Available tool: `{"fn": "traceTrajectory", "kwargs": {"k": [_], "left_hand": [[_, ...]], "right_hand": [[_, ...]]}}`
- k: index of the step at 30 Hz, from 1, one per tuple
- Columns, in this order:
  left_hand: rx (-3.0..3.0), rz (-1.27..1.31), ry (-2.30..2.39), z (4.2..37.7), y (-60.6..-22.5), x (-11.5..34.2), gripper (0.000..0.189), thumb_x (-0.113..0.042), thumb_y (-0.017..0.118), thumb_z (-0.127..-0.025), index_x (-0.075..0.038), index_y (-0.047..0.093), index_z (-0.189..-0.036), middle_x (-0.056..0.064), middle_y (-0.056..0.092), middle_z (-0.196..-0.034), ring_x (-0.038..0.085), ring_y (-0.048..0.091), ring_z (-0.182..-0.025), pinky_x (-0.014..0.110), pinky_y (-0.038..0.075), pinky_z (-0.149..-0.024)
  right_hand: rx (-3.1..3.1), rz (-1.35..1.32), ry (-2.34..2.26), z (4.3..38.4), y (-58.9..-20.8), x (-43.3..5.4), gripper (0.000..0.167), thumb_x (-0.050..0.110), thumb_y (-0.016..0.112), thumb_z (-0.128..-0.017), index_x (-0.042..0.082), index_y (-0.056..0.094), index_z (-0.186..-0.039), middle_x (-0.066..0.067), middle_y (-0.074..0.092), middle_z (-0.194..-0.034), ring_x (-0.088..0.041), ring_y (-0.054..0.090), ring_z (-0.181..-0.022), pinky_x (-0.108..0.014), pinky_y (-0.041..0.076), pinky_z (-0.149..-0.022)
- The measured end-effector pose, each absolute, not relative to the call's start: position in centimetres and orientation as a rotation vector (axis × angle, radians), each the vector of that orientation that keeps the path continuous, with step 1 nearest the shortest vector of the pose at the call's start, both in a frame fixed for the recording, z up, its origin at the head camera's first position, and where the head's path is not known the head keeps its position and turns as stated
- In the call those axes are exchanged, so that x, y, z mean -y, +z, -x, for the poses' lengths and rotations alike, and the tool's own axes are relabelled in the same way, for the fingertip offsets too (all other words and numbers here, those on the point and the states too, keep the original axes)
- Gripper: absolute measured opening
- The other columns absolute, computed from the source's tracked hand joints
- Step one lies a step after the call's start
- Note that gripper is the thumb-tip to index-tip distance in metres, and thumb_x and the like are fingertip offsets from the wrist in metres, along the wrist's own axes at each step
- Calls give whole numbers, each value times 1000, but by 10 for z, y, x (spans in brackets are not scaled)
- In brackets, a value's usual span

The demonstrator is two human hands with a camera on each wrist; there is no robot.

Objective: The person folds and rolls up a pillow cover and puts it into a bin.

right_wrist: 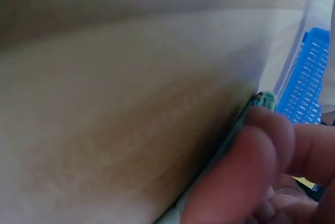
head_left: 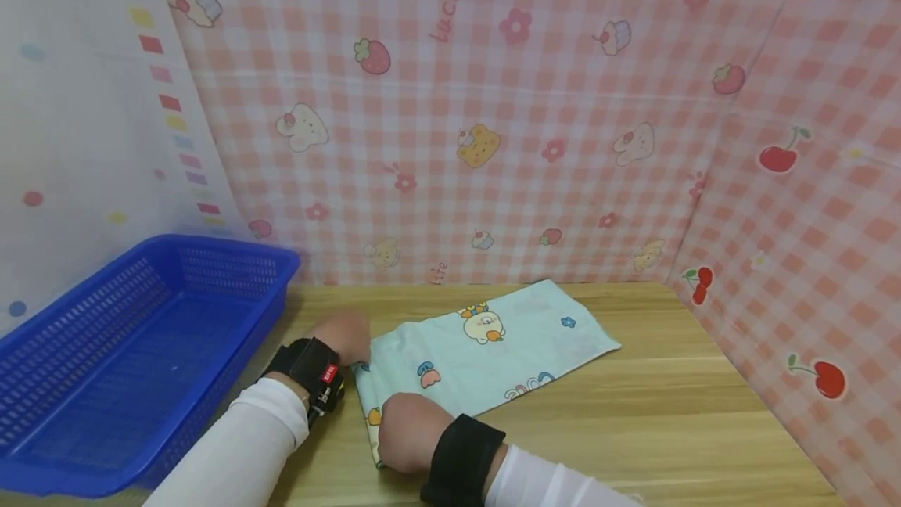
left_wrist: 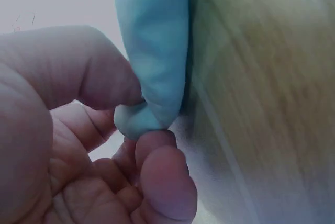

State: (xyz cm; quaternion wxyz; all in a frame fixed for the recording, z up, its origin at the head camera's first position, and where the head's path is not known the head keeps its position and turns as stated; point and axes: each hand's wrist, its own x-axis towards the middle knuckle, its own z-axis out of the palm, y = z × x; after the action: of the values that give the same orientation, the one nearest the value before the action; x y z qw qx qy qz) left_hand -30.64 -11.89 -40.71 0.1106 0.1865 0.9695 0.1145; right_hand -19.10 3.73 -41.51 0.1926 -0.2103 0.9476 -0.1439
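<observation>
A light blue cloth (head_left: 507, 343) with cartoon prints lies folded into a long strip on the wooden table. At its far left corner my left hand (head_left: 345, 336) pinches the edge. In the left wrist view, the thumb and fingers of that hand close on a fold of the cloth (left_wrist: 157, 51). My right hand (head_left: 415, 430) grips the near left corner, its fingers curled. The right wrist view shows the cloth's edge (right_wrist: 267, 99) between blurred fingers (right_wrist: 235, 177), close to the tabletop. The cloth's right end lies flat, apart from both hands.
A blue plastic basket (head_left: 169, 413) with slotted walls stands on the left, beside my left forearm. Pink checked fabric (head_left: 436, 202) hangs behind the table (head_left: 676, 421) and along its right side. Bare wood shows right of the cloth.
</observation>
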Motion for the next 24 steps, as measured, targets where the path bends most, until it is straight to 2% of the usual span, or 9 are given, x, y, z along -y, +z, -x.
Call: {"fn": "traceTrajectory", "kwargs": {"k": [5, 9, 12, 15, 19, 22, 24], "left_hand": [[-2862, -597, 387, 307, -414, 121, 37, 4, 63, -82, -15, 42, -59, -3, 37, -61, 14, 34, -55, 26, 31, -50], [-2857, -578, 451, 305, -412, 127, 31, 1, 73, -82, -13, 56, -60, -5, 48, -62, 14, 43, -57, 26, 37, -54], [-2847, -533, 538, 300, -410, 133, 18, -3, 80, -81, -12, 70, -69, -3, 62, -71, 16, 54, -64, 28, 44, -58], [-2843, -515, 599, 296, -410, 139, 11, -6, 82, -82, -11, 74, -78, 0, 68, -81, 18, 57, -71, 29, 46, -61], [-2850, -531, 586, 293, -410, 143, 22, 7, 72, -80, -14, 75, -85, 2, 70, -92, 19, 58, -79, 31, 47, -67], [-2852, -544, 544, 291, -408, 143, 35, 14, 62, -75, -17, 73, -86, 2, 71, -96, 21, 59, -84, 33, 48, -74], [-2854, -568, 521, 290, -407, 143, 33, 13, 64, -76, -18, 73, -86, 3, 71, -96, 21, 59, -86, 34, 49, -77]], "right_hand": [[-2698, 654, -492, 187, -415, -35, 22, 8, 68, -92, 14, 60, -73, 8, 52, -64, -9, 45, -57, -21, 37, -54], [-2699, 706, -431, 183, -414, -31, 21, 4, 69, -90, 14, 63, -73, 7, 52, -64, -9, 44, -57, -22, 37, -53], [-2688, 644, -410, 180, -413, -28, 21, 10, 72, -90, 12, 61, -72, 4, 51, -63, -12, 44, -56, -25, 37, -52], [-2687, 596, -421, 179, -412, -26, 29, 22, 77, -89, 12, 61, -68, 3, 51, -62, -13, 46, -56, -26, 39, -52], [-2705, 594, -389, 179, -411, -25, 36, 32, 84, -88, 11, 63, -68, 4, 54, -63, -12, 49, -58, -25, 42, -56], [-2714, 582, -371, 180, -411, -25, 35, 31, 84, -88, 11, 63, -69, 3, 53, -63, -13, 49, -58, -25, 41, -56], [-2720, 567, -370, 181, -411, -26, 34, 30, 82, -89, 11, 63, -68, 3, 53, -63, -14, 49, -57, -26, 40, -54]]}}
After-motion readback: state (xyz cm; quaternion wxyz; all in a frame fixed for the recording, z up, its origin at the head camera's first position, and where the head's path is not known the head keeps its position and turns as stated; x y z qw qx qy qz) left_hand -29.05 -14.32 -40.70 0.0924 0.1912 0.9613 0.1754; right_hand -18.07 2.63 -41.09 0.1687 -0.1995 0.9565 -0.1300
